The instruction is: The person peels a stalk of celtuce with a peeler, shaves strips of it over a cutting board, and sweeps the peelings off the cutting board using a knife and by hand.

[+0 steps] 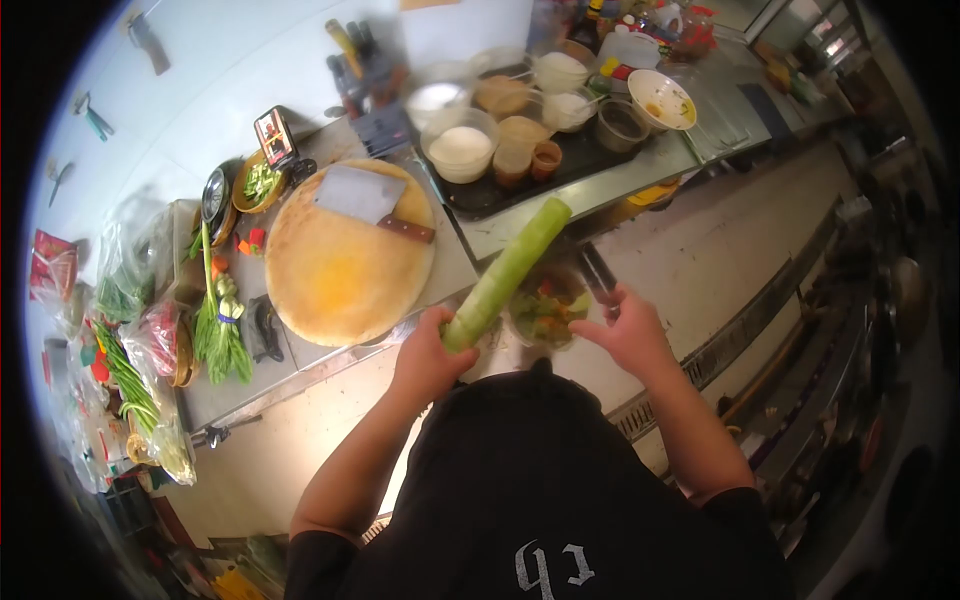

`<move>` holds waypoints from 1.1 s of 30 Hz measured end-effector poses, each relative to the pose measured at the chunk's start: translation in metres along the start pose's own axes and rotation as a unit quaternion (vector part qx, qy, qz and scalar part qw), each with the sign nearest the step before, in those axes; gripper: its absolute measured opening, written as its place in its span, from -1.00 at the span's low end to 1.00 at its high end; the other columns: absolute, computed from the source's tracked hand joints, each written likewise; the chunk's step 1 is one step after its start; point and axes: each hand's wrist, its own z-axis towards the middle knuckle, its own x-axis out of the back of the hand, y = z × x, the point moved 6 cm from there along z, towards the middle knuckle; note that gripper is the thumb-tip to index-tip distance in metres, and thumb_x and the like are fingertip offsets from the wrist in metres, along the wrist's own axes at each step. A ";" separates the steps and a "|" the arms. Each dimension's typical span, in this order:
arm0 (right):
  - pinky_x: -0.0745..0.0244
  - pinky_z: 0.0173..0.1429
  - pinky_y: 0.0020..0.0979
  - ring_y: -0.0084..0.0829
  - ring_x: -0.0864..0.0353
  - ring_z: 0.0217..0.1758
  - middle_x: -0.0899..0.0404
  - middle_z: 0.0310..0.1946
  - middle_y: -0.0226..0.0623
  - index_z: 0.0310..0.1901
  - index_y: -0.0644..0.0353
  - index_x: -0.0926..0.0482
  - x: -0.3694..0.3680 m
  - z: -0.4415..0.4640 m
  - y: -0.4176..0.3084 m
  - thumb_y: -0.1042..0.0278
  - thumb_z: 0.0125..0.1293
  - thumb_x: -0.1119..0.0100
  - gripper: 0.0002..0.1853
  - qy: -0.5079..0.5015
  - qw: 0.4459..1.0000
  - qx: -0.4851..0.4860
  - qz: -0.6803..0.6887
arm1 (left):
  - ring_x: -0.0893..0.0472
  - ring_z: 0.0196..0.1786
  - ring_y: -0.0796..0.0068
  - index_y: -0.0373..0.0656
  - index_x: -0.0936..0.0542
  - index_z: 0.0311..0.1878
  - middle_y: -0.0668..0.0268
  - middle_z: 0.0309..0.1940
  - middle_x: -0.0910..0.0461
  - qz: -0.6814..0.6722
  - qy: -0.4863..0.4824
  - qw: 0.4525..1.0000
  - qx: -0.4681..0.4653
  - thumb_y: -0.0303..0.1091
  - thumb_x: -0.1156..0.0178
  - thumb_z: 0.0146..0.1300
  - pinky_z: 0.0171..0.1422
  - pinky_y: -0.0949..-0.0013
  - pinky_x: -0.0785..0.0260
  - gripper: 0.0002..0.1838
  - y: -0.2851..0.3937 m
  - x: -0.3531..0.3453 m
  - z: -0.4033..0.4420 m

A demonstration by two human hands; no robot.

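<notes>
My left hand (430, 352) is closed round the lower end of a long, pale green celtuce stem (508, 272), which slants up and away to the right. My right hand (632, 330) grips a dark, narrow tool (599, 272) that points upward, apart from the stem; its exact kind is unclear. Below and between my hands is a round bin (545, 308) holding green and orange scraps, partly hidden by the stem. To the left, a cleaver (360, 193) with a brown handle lies flat on a round wooden chopping board (345, 275).
A black tray (490, 203) carries several seasoning tubs; a white bowl (662, 100) is beside it. Leafy greens (222, 335), chilli pieces (252, 242) and a basket of cut greens (258, 185) lie left of the board. A phone (275, 137) stands behind. Bagged vegetables (140, 385) are far left.
</notes>
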 end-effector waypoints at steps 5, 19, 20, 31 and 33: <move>-0.48 -0.23 -0.41 -0.51 -0.47 -0.39 -0.50 -0.44 -0.40 -0.16 0.28 -0.56 -0.017 0.014 0.001 -0.20 -0.03 -0.56 -0.32 -0.025 0.997 -0.021 0.072 | -0.58 0.07 -0.04 -0.22 -0.47 0.12 0.02 -0.02 -0.56 0.098 0.081 0.987 -0.097 -0.28 -0.44 0.03 0.14 0.11 -0.44 -0.42 0.010 -0.013 -0.011; -0.55 -0.08 -0.40 -0.41 -0.69 -0.24 -0.72 -0.30 -0.17 -0.15 0.41 -0.66 -0.042 0.024 0.008 -0.20 0.05 -0.51 -0.32 -0.026 0.988 -0.062 0.140 | -0.58 -0.03 -0.03 -0.22 -0.46 0.14 0.07 -0.07 -0.50 0.149 0.091 0.970 -0.170 -0.33 -0.40 0.05 0.00 0.09 -0.50 -0.44 0.041 -0.015 -0.033; -0.55 -0.09 -0.39 -0.42 -0.69 -0.25 -0.72 -0.31 -0.18 -0.18 0.40 -0.67 -0.041 0.023 0.005 -0.16 0.09 -0.50 -0.37 -0.036 0.986 -0.061 0.149 | -0.58 -0.02 -0.03 -0.22 -0.46 0.14 0.07 -0.07 -0.50 0.151 0.089 0.969 -0.173 -0.34 -0.40 0.05 0.00 0.09 -0.49 -0.44 0.040 -0.016 -0.034; -0.53 -0.13 -0.41 -0.45 -0.66 -0.30 -0.71 -0.38 -0.21 -0.26 0.40 -0.68 -0.041 0.026 0.005 -0.12 0.20 -0.43 -0.44 -0.065 0.983 -0.058 0.159 | -0.57 -0.02 -0.02 -0.23 -0.45 0.08 0.08 -0.10 -0.50 0.158 0.081 0.961 -0.210 -0.37 -0.39 0.02 0.02 0.09 -0.48 -0.47 0.040 -0.018 -0.035; -0.53 -0.15 -0.40 -0.45 -0.65 -0.33 -0.70 -0.39 -0.21 -0.28 0.40 -0.67 -0.045 0.029 0.012 -0.14 0.21 -0.42 -0.42 -0.063 0.982 -0.054 0.168 | -0.57 -0.03 -0.01 -0.23 -0.45 0.07 0.08 -0.10 -0.50 0.166 0.081 0.960 -0.211 -0.36 -0.39 0.02 0.02 0.10 -0.48 -0.47 0.041 -0.018 -0.034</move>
